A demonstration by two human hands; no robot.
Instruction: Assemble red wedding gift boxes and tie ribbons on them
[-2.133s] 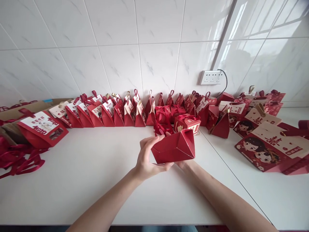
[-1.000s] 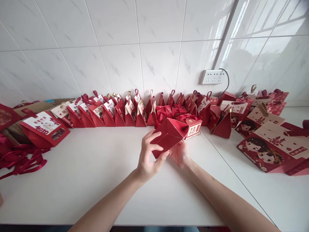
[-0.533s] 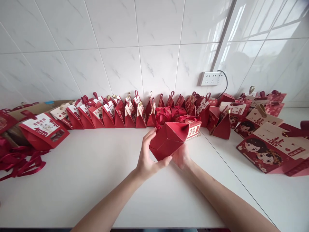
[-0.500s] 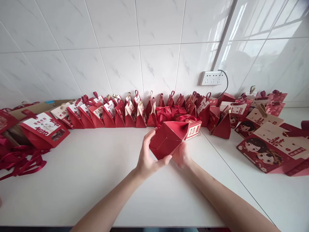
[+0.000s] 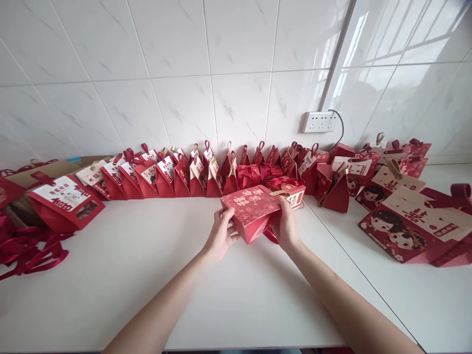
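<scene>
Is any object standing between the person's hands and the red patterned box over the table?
Nothing visible does. The left hand grips the red patterned box at its near left corner, and the right hand holds its right side. Both touch it directly.

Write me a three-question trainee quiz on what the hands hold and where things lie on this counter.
1. True or false: the left hand and the right hand both grip the red patterned box.
2. Where does the loose pile of red ribbons lie? A) at the left end of the counter B) in the person's lap C) on top of the held box
3. What does the row of small red bags run along?

Key: 1 true. 2 A. 3 the foot of the white tiled wall.
</scene>
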